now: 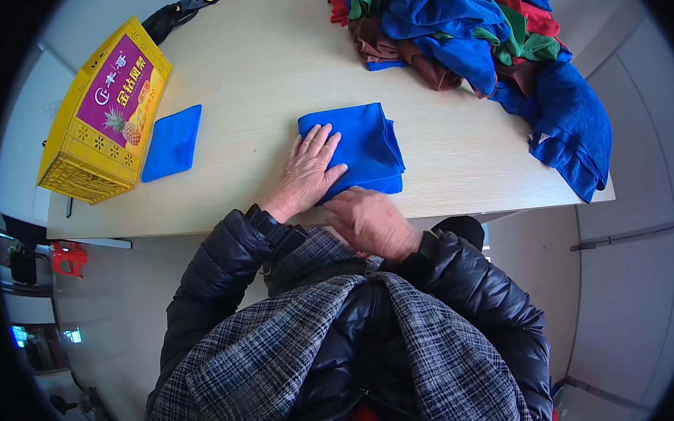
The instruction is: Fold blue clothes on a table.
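A blue cloth (362, 142), folded into a rough square, lies near the front edge of the table. My left hand (306, 169) rests flat on its left side with the fingers stretched out. At the cloth's near left corner is my right hand (371, 221), blurred by motion, its fingers bent and partly hidden, so whether they grip the cloth does not show. Farther left, a smaller folded blue cloth (173, 142) lies flat beside the yellow box.
A yellow box (102, 114) with a purple panel stands at the table's left. Loose blue, green, red and brown cloths (453, 34) are heaped at the far right, one reaching toward the right edge. A black and yellow item (187, 8) lies at the back left. A red stool (68, 258) stands below.
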`<state>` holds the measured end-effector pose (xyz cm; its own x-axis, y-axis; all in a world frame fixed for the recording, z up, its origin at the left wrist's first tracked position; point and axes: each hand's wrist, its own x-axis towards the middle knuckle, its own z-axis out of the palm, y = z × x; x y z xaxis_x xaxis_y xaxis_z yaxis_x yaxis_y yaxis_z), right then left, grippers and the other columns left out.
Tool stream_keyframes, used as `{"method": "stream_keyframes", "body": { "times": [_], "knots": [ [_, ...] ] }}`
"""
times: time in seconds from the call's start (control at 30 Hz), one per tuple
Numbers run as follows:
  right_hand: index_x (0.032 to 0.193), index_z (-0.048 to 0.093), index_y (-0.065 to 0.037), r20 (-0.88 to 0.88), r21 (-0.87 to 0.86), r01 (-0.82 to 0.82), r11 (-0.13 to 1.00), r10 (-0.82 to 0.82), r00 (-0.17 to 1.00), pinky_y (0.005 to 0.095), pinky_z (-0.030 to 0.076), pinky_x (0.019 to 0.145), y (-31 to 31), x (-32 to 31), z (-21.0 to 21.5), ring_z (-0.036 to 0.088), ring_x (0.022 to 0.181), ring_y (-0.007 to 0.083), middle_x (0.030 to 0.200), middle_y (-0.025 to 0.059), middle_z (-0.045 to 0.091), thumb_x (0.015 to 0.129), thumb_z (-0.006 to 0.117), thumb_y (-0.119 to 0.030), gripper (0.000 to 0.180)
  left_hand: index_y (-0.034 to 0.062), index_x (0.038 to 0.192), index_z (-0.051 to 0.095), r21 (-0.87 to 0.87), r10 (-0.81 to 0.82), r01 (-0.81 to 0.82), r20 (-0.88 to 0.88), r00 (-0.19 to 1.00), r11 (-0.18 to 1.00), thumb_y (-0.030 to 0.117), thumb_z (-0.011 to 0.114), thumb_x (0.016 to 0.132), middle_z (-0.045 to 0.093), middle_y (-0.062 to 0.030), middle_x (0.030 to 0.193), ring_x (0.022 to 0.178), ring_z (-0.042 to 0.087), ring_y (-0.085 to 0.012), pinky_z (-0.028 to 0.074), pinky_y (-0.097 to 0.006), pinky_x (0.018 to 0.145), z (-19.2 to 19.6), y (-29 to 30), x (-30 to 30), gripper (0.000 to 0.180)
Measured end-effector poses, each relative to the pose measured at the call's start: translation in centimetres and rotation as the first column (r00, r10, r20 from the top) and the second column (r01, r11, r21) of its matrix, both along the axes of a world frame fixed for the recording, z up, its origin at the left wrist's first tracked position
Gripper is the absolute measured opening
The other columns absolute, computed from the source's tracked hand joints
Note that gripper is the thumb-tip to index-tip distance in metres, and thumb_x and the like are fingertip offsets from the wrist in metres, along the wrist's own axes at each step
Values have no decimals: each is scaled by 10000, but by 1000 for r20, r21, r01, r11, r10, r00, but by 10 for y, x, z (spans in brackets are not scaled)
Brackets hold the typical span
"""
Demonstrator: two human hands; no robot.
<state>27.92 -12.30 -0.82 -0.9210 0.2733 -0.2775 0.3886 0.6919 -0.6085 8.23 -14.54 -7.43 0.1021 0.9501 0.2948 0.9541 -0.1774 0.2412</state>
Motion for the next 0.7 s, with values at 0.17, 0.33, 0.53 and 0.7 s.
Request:
{"method": "stream_keyframes", "body": {
  "times": [0.17,0.33,0.53,0.7],
  "knots": [
    [1396,481,-25,-153,-276,367,888,-417,896,490,296,1156,23,-6,14,411,1377,360,1476,190,456,980,556,-305,507,53,1511,365,-8,20,-21,-172,985,1000,475,588,931,276,-161,1601,1497,211,-347,157,-571,1202,2,-4,6,751],
    [1448,443,-44,-457,425,524,738,-325,828,484,249,1185,43,-25,-51,347,1436,357,1532,180,407,1007,508,-348,540,69,1518,358,-63,37,-40,-60,998,997,488,616,902,274,-152,1604,1501,200,-348,153,-591,1197,5,-3,7,788],
    [1502,389,-51,-396,492,479,727,-303,867,474,210,1209,51,-21,-62,282,1480,350,1569,180,360,1015,488,-381,597,64,1516,358,-62,-45,46,11,999,997,509,601,920,288,-155,1596,1497,208,-347,171,-590,1192,5,-7,-8,783],
    [1503,383,-42,-426,369,455,811,-287,858,471,213,1208,72,-15,-64,268,1484,357,1571,179,355,1015,470,-420,623,72,1511,368,-87,-63,74,117,991,993,507,567,952,326,-155,1577,1478,260,-342,201,-584,1180,8,8,-28,735]
  ]
}}
